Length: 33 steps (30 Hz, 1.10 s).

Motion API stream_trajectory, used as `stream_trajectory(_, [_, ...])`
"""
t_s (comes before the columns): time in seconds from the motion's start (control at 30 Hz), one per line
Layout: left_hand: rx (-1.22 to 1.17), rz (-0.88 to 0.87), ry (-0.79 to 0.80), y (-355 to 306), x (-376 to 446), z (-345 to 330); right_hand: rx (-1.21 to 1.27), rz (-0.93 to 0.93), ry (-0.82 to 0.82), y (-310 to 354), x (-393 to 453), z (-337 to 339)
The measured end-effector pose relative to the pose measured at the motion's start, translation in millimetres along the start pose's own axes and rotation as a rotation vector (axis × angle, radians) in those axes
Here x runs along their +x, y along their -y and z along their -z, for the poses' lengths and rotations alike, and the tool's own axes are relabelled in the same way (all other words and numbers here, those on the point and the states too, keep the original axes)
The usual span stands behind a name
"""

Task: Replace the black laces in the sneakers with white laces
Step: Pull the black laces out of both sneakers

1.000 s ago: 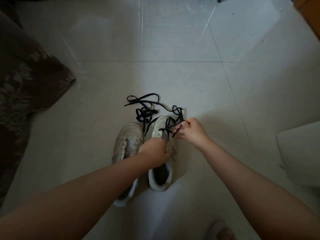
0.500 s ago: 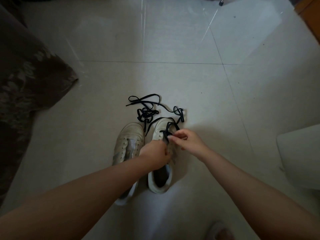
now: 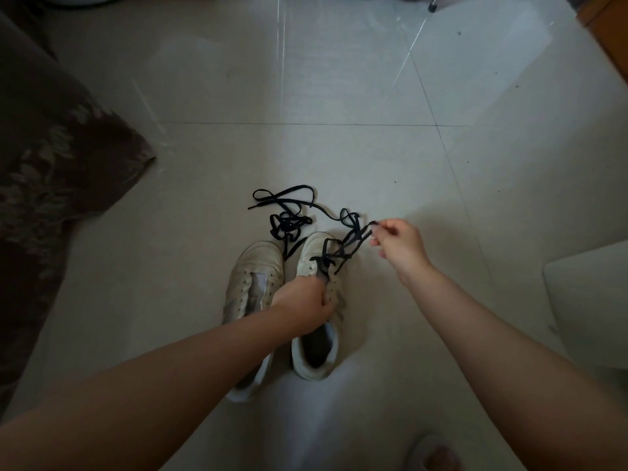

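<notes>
Two white sneakers stand side by side on the tiled floor, toes pointing away from me. The left sneaker has bare eyelets. The right sneaker still has a black lace through its front eyelets. My left hand grips the right sneaker at its tongue. My right hand pinches a strand of that black lace and holds it up, to the right of the toe. A loose black lace lies tangled on the floor just beyond the toes. No white laces are in view.
A dark patterned fabric covers the left side. A pale boxy object sits at the right edge. A wooden edge shows at the top right. A slippered foot is at the bottom.
My right hand has moved from the sneaker's eyelets up and to the right, drawing the black lace out with it. My left hand has stayed on the sneaker.
</notes>
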<state>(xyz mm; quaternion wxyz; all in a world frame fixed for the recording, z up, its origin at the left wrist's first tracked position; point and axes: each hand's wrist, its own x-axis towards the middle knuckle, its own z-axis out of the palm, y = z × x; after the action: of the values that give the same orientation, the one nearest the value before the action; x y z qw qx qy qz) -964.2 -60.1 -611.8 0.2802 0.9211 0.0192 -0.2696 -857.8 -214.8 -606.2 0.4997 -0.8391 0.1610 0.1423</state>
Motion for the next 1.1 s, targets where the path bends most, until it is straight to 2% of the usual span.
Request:
stream_trajectory(0.07, [0.002, 0.002, 0.002, 0, 0, 0, -0.112, -0.111, 0.069, -12, -7, -1])
stream_trajectory(0.17, [-0.008, 0.003, -0.001, -1, 0, 0, -0.173, -0.333, 0.279, -35, -28, -8])
stream_trajectory(0.23, [-0.01, 0.005, 0.001, -1, 0, 0, -0.251, -0.217, 0.342, -45, -35, -16])
stream_trajectory(0.33, [0.001, 0.01, 0.009, 0, 0, 0, -0.304, 0.015, 0.291, -39, -40, -30])
stream_trajectory(0.53, [0.005, 0.013, 0.023, 0, -1, 1, -0.444, 0.163, 0.23, -23, -34, -43])
stream_trajectory(0.67, [0.008, -0.026, 0.002, 0, -3, 4, -0.042, 0.145, -0.094, 9, -7, -18])
stream_trajectory(0.7, [0.011, -0.029, -0.001, 0, -4, 5, 0.033, 0.122, -0.117, 14, -3, -9])
stream_trajectory(0.8, [0.011, -0.025, -0.004, 0, -3, 3, 0.017, 0.0, 0.014, 8, -7, 2])
stream_trajectory(0.9, [-0.01, -0.002, 0.011, 1, -2, 2, -0.226, -0.147, 0.289, -12, -31, -3])
stream_trajectory(0.97, [-0.019, -0.005, 0.005, 0, -1, 3, -0.349, -0.162, 0.458, -20, -39, -12])
stream_trajectory(1.1, [-0.016, -0.003, 0.004, 0, -1, 2, -0.294, -0.053, 0.379, -22, -33, -27])
